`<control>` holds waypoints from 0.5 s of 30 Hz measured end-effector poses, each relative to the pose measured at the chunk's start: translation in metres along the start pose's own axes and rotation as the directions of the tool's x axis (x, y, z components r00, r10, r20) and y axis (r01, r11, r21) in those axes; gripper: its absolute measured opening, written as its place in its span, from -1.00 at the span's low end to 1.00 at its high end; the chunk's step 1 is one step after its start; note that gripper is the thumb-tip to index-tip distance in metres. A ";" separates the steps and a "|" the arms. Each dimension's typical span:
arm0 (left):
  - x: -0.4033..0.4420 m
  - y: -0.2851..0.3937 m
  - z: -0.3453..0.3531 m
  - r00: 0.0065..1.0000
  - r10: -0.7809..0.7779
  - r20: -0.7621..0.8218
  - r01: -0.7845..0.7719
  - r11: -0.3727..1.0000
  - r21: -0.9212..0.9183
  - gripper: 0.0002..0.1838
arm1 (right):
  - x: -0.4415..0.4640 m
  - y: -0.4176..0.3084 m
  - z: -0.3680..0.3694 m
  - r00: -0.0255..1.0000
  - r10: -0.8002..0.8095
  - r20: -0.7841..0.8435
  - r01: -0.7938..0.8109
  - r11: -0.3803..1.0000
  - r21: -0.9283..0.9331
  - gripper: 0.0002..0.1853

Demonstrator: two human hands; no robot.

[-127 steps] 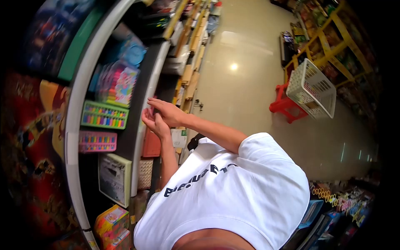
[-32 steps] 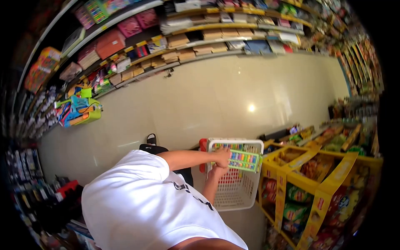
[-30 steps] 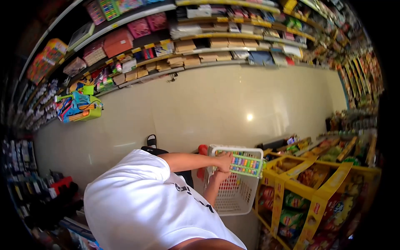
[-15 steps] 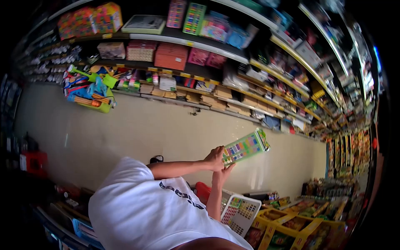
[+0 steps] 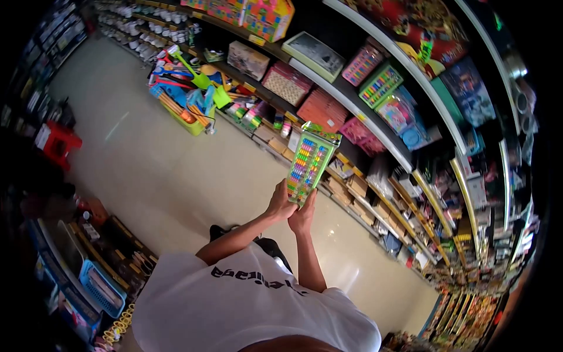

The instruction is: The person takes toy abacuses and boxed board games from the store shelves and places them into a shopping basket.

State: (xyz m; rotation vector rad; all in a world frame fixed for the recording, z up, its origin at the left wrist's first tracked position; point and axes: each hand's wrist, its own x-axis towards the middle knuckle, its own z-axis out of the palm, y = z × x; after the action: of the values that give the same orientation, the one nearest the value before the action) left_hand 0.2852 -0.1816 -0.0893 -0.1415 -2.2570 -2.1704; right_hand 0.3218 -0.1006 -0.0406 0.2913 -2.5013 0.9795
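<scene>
A green-framed abacus (image 5: 309, 164) with rows of colourful beads, in clear wrapping, is held out in front of the body. My left hand (image 5: 281, 201) grips its lower left edge, and my right hand (image 5: 302, 216) grips the lower right corner. The two hands touch near the bottom of the pack. Beyond it, on a shelf, stand a similar green abacus (image 5: 381, 85) and a pink one (image 5: 362, 63), beside a framed picture (image 5: 314, 56).
Stocked shelves (image 5: 358, 114) run diagonally across the upper right. A green bin (image 5: 189, 122) of toys and tools stands on the floor by them. At the left are a red stool (image 5: 60, 144) and a blue basket (image 5: 101, 288).
From over the white basket, both hands have carried the abacus toward the shelves. The view has turned, and the white basket and yellow snack rack are out of sight.
</scene>
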 end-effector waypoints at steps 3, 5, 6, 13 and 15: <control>0.014 0.001 -0.017 0.997 -0.062 -0.045 0.058 0.995 -0.079 -0.46 | 0.018 0.010 0.019 0.997 0.009 0.073 -0.007 1.000 -0.015 -0.15; 0.029 -0.001 -0.022 0.995 -0.052 -0.082 0.048 0.998 -0.047 -0.49 | 0.029 0.014 0.027 0.996 0.019 0.089 -0.012 0.997 -0.074 -0.13; 0.038 0.005 -0.025 0.992 -0.041 -0.115 0.039 0.999 -0.022 -0.51 | 0.037 0.015 0.029 0.997 -0.012 0.070 0.021 0.993 -0.119 -0.11; 0.116 0.028 0.008 0.998 -0.043 -0.042 0.038 0.993 -0.108 -0.53 | 0.103 0.063 0.019 0.994 0.093 -0.062 -0.098 0.992 -0.079 -0.15; 0.151 0.024 0.030 0.999 -0.032 -0.004 0.032 0.998 -0.052 -0.48 | 0.130 0.090 0.012 0.996 0.049 -0.079 -0.060 0.988 -0.142 -0.11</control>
State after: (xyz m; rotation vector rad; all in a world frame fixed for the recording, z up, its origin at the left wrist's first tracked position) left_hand 0.1387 -0.1414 -0.0569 -0.1005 -2.2169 -2.2427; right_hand 0.1716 -0.0481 -0.0414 0.1384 -2.5068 0.8093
